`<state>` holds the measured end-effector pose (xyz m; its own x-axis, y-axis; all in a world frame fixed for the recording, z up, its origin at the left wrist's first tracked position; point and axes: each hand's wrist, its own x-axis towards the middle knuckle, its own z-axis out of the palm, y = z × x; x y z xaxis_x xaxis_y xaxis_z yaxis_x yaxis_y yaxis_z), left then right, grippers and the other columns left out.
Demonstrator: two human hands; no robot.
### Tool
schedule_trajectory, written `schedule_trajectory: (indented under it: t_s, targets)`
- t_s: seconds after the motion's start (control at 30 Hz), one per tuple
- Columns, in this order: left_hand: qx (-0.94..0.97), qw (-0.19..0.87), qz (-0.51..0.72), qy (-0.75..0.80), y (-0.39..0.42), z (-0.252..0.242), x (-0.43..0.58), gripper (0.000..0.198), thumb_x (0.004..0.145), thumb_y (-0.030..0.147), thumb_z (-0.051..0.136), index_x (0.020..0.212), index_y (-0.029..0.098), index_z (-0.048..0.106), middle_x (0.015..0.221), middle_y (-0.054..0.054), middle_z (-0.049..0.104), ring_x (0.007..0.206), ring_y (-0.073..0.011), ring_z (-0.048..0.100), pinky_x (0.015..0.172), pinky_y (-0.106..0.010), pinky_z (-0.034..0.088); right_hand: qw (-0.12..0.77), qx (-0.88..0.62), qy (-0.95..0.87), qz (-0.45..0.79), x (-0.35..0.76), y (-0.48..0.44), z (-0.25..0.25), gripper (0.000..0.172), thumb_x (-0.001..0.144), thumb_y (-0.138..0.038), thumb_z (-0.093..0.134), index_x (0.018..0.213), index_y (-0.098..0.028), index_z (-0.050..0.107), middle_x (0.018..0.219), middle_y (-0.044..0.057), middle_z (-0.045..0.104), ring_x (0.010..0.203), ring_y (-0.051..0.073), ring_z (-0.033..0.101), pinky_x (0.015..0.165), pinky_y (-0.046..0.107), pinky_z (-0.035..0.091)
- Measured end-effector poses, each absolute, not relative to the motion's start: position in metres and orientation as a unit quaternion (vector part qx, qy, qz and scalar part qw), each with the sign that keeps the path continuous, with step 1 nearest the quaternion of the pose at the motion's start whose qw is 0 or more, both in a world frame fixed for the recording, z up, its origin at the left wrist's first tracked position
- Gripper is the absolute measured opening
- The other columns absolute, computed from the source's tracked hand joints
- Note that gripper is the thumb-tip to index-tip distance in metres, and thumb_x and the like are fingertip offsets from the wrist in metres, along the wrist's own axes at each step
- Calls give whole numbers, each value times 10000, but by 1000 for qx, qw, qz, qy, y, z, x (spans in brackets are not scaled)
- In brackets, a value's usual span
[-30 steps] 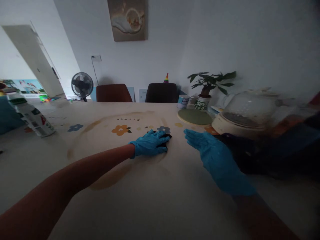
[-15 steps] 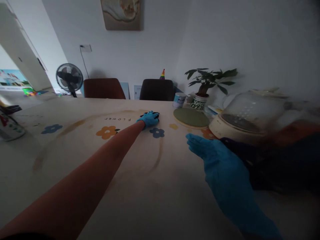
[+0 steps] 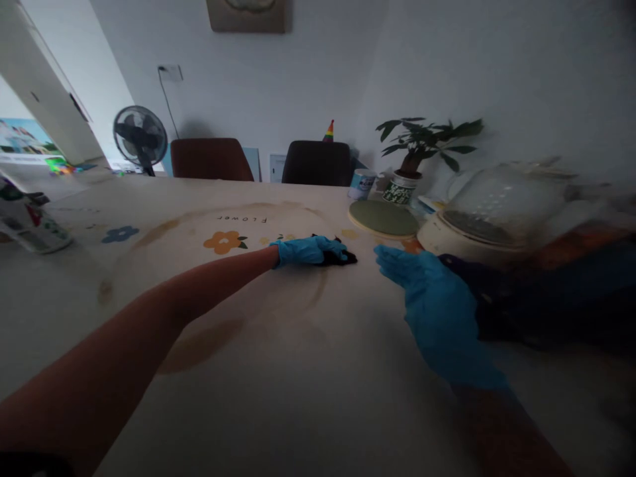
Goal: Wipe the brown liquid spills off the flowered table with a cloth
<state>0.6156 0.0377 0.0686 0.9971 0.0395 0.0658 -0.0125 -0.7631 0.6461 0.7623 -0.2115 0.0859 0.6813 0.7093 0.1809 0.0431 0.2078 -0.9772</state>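
Note:
My left hand point(image 3: 301, 252), in a blue glove, reaches across the table point(image 3: 318, 404) and presses down on a black cloth point(image 3: 344, 259), its fingers curled over it. Part of the cloth is hidden beneath the palm. Brown stains curve over the pale tabletop, which is printed with flowers, among them an orange flower point(image 3: 224, 242). On the right side, my right hand point(image 3: 434, 311), also gloved in blue, rests near the table surface with its fingers stretched out and holds nothing. A green round mat point(image 3: 382, 217) lies just beyond it.
A glass kettle on a cream base point(image 3: 450, 242) stands at the right, with a dark bundle point(image 3: 536, 311) before it. Behind the mat are a can point(image 3: 362, 184) and a potted plant point(image 3: 400, 187). Another can point(image 3: 37, 225) is at the left; two chairs stand beyond.
My left hand has slid the black cloth right and nearer to me, covering the blue printed flower. My right hand stays outstretched in nearly the same place. The view has tilted slightly down.

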Motion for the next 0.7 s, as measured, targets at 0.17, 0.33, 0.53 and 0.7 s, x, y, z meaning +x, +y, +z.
schedule_trajectory:
  t_s: [0.17,0.33,0.53,0.7]
  targets:
    - [899,437,12,-6,-4,65,562,393,1125,388,648,1381,231,901,1748,-65,686,1725,-279,553,1443,-390,379,704,-583,-320,248,757,-210,86,437,1108,-600,657,1062,-241,903,1307,132,909,1358,344,830,1309,568,604]
    - [877,479,-1,-22,-34,67,500,530,1011,766,722,1222,329,936,1702,-44,726,1718,-303,562,1479,-451,336,681,-598,-333,259,750,-209,86,400,1126,-505,643,1027,-235,922,1268,133,913,1296,335,848,1287,534,619]
    - [879,476,27,24,-46,76,418,502,1053,742,669,1160,325,926,1652,-63,766,1686,-339,598,1467,-495,340,680,-609,-322,251,746,-207,86,399,1095,-495,641,998,-221,915,1225,141,917,1249,338,858,1270,533,621]
    - [884,447,45,129,-44,83,345,636,987,947,635,1047,379,915,1534,-72,836,1631,-339,647,1413,-534,370,676,-619,-308,256,745,-207,89,312,1071,-440,693,978,-246,919,1228,134,915,1285,340,846,1277,511,608]
